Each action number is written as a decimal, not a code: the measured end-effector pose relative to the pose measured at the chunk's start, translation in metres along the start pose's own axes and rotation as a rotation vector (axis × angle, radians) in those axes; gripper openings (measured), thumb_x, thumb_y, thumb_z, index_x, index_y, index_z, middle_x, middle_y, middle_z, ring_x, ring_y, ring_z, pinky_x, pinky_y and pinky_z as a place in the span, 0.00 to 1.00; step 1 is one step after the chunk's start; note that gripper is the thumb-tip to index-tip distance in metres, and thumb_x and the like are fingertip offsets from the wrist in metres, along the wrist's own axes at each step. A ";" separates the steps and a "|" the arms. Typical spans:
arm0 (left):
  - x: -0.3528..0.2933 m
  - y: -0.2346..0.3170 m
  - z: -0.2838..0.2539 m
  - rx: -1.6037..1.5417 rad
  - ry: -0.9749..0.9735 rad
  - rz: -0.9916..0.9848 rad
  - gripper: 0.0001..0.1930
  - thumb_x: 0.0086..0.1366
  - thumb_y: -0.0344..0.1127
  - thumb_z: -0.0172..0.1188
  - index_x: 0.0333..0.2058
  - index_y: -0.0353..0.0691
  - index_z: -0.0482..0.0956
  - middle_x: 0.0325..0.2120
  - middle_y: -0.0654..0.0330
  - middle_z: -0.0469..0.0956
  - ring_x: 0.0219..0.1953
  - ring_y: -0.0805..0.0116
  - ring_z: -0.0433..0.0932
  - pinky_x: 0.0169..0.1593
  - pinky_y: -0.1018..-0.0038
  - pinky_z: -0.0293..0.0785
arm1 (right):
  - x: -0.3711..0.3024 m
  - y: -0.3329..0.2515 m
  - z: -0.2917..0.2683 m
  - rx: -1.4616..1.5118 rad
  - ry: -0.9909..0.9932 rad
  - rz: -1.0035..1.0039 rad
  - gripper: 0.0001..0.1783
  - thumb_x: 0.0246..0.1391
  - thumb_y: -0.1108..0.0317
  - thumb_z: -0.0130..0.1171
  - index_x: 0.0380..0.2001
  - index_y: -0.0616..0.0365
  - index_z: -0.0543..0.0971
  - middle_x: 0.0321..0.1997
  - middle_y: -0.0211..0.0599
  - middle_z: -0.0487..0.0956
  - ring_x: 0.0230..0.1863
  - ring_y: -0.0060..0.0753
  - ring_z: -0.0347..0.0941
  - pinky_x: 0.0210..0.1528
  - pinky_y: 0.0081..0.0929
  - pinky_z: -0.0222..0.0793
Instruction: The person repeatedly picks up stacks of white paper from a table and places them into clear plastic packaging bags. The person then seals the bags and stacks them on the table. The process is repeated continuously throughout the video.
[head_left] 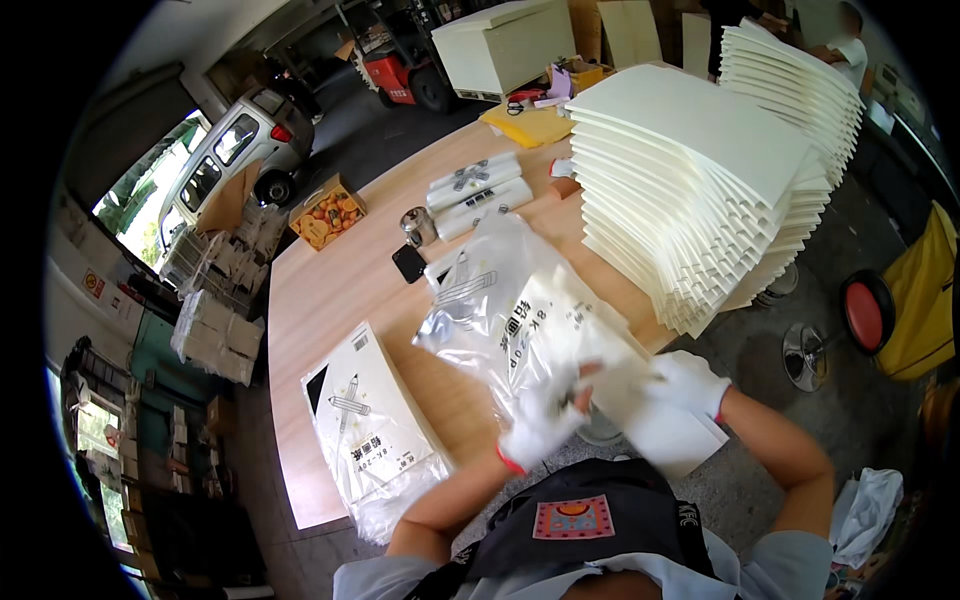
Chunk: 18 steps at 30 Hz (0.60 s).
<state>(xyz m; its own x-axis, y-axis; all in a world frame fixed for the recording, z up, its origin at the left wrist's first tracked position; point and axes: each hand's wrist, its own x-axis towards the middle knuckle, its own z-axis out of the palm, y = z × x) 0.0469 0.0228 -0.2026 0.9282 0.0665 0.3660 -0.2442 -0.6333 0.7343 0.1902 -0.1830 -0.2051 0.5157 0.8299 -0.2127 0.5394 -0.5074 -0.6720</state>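
Both my hands wear white gloves with red cuffs. My left hand (537, 425) grips the mouth of a clear plastic bag (510, 310) printed with black marks, held over the near edge of the wooden table (330, 290). My right hand (688, 385) holds a white pad of paper (660, 425) that sits partly inside the bag's opening. A tall fanned stack of white pads (700, 160) rises just right of the bag. A bagged pad (375, 420) lies flat on the table to the left of my hands.
Rolled plastic bags (478, 192), a metal can (418, 226) and a black phone (408, 263) lie farther back on the table. A red stool (865, 310) and a yellow bin (925, 300) stand at right. A box of oranges (327, 212), a parked car (235, 150) and a person (848, 40) are beyond.
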 end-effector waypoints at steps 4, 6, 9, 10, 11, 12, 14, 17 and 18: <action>-0.029 -0.011 0.029 -0.077 -0.037 0.410 0.14 0.48 0.23 0.54 0.36 0.38 0.77 0.29 0.58 0.79 0.22 0.62 0.76 0.26 0.74 0.72 | 0.066 0.051 0.043 1.095 -0.102 -0.016 0.19 0.54 0.59 0.52 0.47 0.57 0.75 0.47 0.40 0.77 0.38 0.29 0.74 0.44 0.24 0.70; 0.004 -0.007 0.023 0.110 -0.131 0.232 0.12 0.46 0.21 0.51 0.32 0.41 0.74 0.31 0.57 0.80 0.27 0.62 0.79 0.29 0.71 0.74 | 0.092 0.044 0.063 1.021 -0.059 -0.027 0.20 0.54 0.58 0.52 0.48 0.57 0.74 0.48 0.41 0.76 0.41 0.31 0.73 0.46 0.27 0.69; 0.045 0.024 0.020 -0.173 0.022 0.179 0.14 0.49 0.21 0.51 0.36 0.40 0.74 0.33 0.57 0.80 0.29 0.62 0.79 0.31 0.71 0.75 | 0.111 0.015 0.094 0.399 0.065 -0.064 0.22 0.54 0.57 0.52 0.49 0.58 0.73 0.48 0.41 0.75 0.45 0.35 0.71 0.49 0.31 0.66; 0.044 0.029 0.021 -0.124 0.006 0.181 0.13 0.50 0.21 0.51 0.36 0.40 0.74 0.33 0.57 0.80 0.29 0.61 0.79 0.32 0.71 0.75 | 0.111 0.005 0.104 0.195 0.112 -0.058 0.23 0.54 0.57 0.52 0.49 0.58 0.72 0.48 0.42 0.75 0.46 0.36 0.70 0.51 0.32 0.66; 0.042 0.034 0.022 -0.077 -0.012 0.185 0.13 0.51 0.21 0.51 0.37 0.40 0.74 0.33 0.56 0.80 0.28 0.61 0.80 0.32 0.71 0.76 | 0.112 -0.003 0.108 0.049 0.145 -0.043 0.23 0.54 0.57 0.52 0.50 0.59 0.72 0.48 0.42 0.75 0.47 0.38 0.70 0.52 0.33 0.65; 0.041 0.038 0.026 -0.043 -0.041 0.200 0.13 0.52 0.21 0.51 0.37 0.39 0.74 0.32 0.56 0.80 0.28 0.61 0.80 0.33 0.71 0.76 | 0.110 -0.009 0.109 -0.084 0.186 -0.004 0.24 0.53 0.57 0.52 0.50 0.59 0.71 0.49 0.42 0.74 0.49 0.39 0.69 0.53 0.34 0.64; 0.021 -0.001 0.025 -0.100 0.083 -0.131 0.11 0.53 0.22 0.51 0.36 0.40 0.75 0.31 0.57 0.80 0.27 0.61 0.80 0.32 0.71 0.76 | 0.094 -0.027 0.108 -0.262 0.187 -0.033 0.25 0.53 0.56 0.52 0.51 0.59 0.70 0.49 0.43 0.74 0.51 0.41 0.68 0.55 0.37 0.63; -0.021 -0.051 0.027 -0.109 0.208 -0.436 0.08 0.54 0.25 0.53 0.33 0.41 0.75 0.30 0.59 0.81 0.26 0.62 0.80 0.31 0.70 0.75 | 0.021 -0.049 0.101 -0.199 0.425 -0.454 0.21 0.50 0.58 0.55 0.46 0.57 0.72 0.46 0.46 0.74 0.52 0.53 0.67 0.53 0.40 0.64; -0.033 -0.056 0.032 -0.103 0.239 -0.501 0.06 0.54 0.26 0.54 0.32 0.41 0.76 0.29 0.59 0.81 0.26 0.62 0.80 0.31 0.70 0.75 | 0.010 -0.048 0.103 -0.198 0.589 -0.424 0.21 0.49 0.60 0.55 0.46 0.57 0.71 0.45 0.46 0.74 0.50 0.52 0.68 0.51 0.40 0.65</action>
<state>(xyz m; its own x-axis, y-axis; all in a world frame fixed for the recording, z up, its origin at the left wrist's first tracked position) 0.0386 0.0315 -0.2737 0.8514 0.5201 0.0681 0.1731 -0.4012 0.8995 0.1006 -0.1267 -0.2474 0.4777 0.7304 0.4883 0.8522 -0.2502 -0.4595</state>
